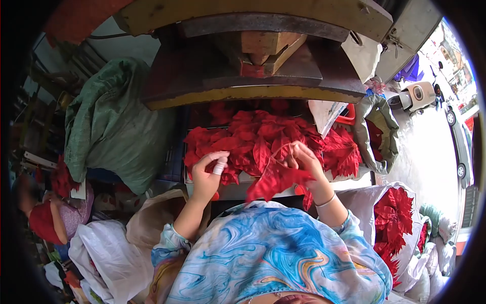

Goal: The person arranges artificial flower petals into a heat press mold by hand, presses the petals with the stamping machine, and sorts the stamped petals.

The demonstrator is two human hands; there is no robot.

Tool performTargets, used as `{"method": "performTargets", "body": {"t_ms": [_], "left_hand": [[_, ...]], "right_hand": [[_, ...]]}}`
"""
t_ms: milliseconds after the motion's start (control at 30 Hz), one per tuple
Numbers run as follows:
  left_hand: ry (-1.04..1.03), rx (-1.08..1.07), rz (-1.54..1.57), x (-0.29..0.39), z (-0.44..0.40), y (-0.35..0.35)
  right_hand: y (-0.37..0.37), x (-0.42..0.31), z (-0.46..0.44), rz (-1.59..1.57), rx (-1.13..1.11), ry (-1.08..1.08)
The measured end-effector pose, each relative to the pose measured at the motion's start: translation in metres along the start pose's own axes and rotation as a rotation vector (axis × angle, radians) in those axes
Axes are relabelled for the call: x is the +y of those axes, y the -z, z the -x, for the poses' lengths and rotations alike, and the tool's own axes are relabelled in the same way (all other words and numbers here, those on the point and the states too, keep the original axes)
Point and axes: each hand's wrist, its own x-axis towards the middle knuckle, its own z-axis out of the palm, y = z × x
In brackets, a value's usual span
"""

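My right hand is closed at the fingertips on a red cloth flower piece, which hangs down to the left with a thin stem looping above it. My left hand, a white wrap round its thumb, is held apart from that piece; its thumb and forefinger are separated with nothing visible between them. Beyond both hands, a heap of red cloth petals and flowers lies under the machine, some with jagged edges.
Overhead is a heavy metal press. A green sack stands left, an open grey-green sack right. White bags flank my body, the right one holding red flowers. Another person in red is at far left.
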Motion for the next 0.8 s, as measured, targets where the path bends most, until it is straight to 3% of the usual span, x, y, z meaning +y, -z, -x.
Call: {"method": "performTargets", "body": {"t_ms": [133,200,267,333,367,400,467,533,600,667,767,800], "left_hand": [[-0.171,-0.224,0.066,0.036,-0.024,-0.031],[-0.175,-0.352,0.111,0.029,-0.029,-0.042],[-0.292,-0.544,0.105,0.011,-0.028,-0.045],[-0.226,-0.581,0.241,0.005,-0.019,-0.047],[0.061,-0.404,0.268,0.008,-0.016,-0.046],[0.348,-0.217,0.279,0.008,-0.015,-0.043],[0.4,0.041,0.345,-0.007,-0.027,-0.027],[0.281,-0.03,0.048,0.014,-0.038,-0.005],[0.121,-0.093,-0.224,0.034,-0.033,0.001],[0.092,-0.166,-0.392,0.052,-0.023,-0.003],[-0.195,-0.314,-0.514,0.055,-0.012,-0.021],[-0.144,-0.377,-0.454,0.056,-0.01,-0.03]], "right_hand": [[-0.02,0.011,-0.004,0.086,-0.137,-0.127],[-0.003,0.038,-0.013,-0.22,-0.255,-0.29],[-0.02,0.058,-0.006,0.527,-0.279,0.135],[0.016,0.11,-0.019,-0.42,-0.429,-0.202],[0.02,0.114,-0.008,-0.044,-0.175,-0.273],[-0.013,0.088,0.01,0.182,-0.059,-0.161],[-0.003,0.084,0.011,0.019,-0.241,-0.41],[0.023,0.061,0.014,0.24,-0.038,-0.035],[0.031,0.005,0.029,0.228,0.333,0.2],[0.028,-0.042,0.038,0.378,0.515,0.605],[0.0,-0.073,0.045,0.511,0.58,0.865],[-0.014,-0.074,0.045,0.584,0.53,0.906]]}}
